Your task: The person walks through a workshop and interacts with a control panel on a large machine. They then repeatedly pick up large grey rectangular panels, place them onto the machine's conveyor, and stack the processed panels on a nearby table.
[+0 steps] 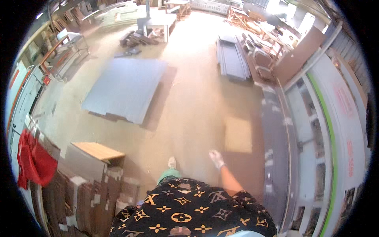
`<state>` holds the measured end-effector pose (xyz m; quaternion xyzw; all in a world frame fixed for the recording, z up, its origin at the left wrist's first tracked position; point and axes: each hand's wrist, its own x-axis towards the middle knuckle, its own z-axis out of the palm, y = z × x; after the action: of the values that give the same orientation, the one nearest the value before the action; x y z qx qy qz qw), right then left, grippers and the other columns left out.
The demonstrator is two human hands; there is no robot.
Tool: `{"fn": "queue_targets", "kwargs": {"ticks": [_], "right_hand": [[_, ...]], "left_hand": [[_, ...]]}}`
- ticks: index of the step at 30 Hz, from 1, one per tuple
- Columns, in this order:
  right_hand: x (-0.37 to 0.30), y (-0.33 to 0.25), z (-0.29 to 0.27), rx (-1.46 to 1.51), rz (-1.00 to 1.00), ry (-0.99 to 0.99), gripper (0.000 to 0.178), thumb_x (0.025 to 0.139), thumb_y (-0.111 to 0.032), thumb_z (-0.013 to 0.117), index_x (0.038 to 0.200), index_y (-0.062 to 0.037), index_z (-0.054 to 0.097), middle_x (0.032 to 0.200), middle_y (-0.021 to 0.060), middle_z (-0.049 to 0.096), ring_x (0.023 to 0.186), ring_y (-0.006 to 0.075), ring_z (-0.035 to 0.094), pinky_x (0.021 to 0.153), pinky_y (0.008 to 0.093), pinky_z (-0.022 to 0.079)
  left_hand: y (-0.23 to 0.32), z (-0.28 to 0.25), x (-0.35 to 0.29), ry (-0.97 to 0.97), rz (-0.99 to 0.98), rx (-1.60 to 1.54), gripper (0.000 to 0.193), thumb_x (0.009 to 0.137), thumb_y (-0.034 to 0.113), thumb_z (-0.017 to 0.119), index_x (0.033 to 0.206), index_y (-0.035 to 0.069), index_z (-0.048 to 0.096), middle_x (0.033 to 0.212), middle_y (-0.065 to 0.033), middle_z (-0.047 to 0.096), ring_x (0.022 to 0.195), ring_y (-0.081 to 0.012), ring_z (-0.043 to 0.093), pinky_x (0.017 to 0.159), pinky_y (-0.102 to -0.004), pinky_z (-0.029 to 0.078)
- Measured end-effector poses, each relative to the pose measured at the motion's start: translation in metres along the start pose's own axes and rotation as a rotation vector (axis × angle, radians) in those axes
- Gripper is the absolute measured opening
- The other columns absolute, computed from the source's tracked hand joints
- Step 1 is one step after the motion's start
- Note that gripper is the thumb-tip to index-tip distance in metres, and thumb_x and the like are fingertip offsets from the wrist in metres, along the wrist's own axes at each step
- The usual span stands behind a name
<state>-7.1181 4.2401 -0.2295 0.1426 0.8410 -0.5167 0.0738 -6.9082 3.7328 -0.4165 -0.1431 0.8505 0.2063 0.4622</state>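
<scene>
One right hand (pixel 216 158) in pale glove, right of centre, lower half of frame; fingers look curled, blur hides whether fully closed. Left hand out of view, state cannot be told. Nearest right hand: pale-tan rectangular flat panel (pixel 238 135), just above and right, bordered by brown flat surface (pixel 242 170). Large blue-grey flat panel (pixel 126 89), left of centre. Bright red cloth (pixel 36 160), lower left.

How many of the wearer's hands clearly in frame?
1: the right hand, in front and to the right of the patterned shirt, near the tan rectangular surface. The left hand isn't clearly visible; it may be hidden.
</scene>
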Motion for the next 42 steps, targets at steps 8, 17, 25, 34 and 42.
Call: {"fn": "queue_targets", "kwargs": {"ticks": [8,17,25,34,42], "right_hand": [[0.109,0.06,-0.007,-0.507,0.478,-0.285,0.036,0.078,-0.027,0.047,0.099,-0.0012,0.059,0.1,0.0154,0.059,0.097,0.0301,0.054,0.078,0.037,0.042],[0.362,0.128,-0.077,-0.922,0.477,-0.389,0.021,0.081,-0.021,0.045,0.083,-0.0056,0.059,0.083,0.0094,0.058,0.079,0.0219,0.053,0.068,0.0372,0.043],[0.774,-0.115,-0.087,-0.062,0.278,0.134,0.026,0.08,-0.027,0.052,0.089,-0.004,0.059,0.08,0.0079,0.058,0.073,0.0188,0.051,0.068,0.0354,0.044],[1.046,-0.265,-0.024,-0.008,-0.037,0.033,0.027,0.08,-0.021,0.053,0.099,-0.0029,0.059,0.093,0.0125,0.061,0.086,0.0266,0.056,0.076,0.0379,0.044],[1.095,-0.114,-0.056,-0.479,0.533,-0.319,0.031,0.077,-0.028,0.052,0.096,-0.0047,0.061,0.099,0.0183,0.058,0.093,0.0323,0.055,0.079,0.0408,0.043]], "left_hand": [[0.218,-0.37,0.19,0.488,0.152,-0.37,0.036,0.072,0.029,0.052,0.095,0.003,0.06,0.096,-0.0188,0.06,0.092,-0.0324,0.056,0.078,-0.0386,0.044],[0.503,-0.588,0.401,0.495,0.433,-0.813,0.034,0.078,0.03,0.056,0.099,0.004,0.057,0.093,-0.0142,0.06,0.084,-0.0241,0.058,0.074,-0.0341,0.046],[0.48,-0.583,0.446,0.195,0.218,-0.199,0.039,0.078,0.037,0.045,0.101,0.008,0.057,0.104,-0.0195,0.055,0.097,-0.0329,0.052,0.08,-0.0395,0.042],[0.548,-0.793,0.593,0.044,-0.025,-0.039,0.043,0.078,0.035,0.05,0.108,0.005,0.053,0.108,-0.0214,0.053,0.101,-0.0349,0.05,0.083,-0.04,0.041],[0.824,-1.173,0.747,0.473,0.26,-0.13,0.04,0.078,0.033,0.054,0.105,0.004,0.056,0.102,-0.0187,0.058,0.094,-0.0318,0.056,0.082,-0.0357,0.043]]}}
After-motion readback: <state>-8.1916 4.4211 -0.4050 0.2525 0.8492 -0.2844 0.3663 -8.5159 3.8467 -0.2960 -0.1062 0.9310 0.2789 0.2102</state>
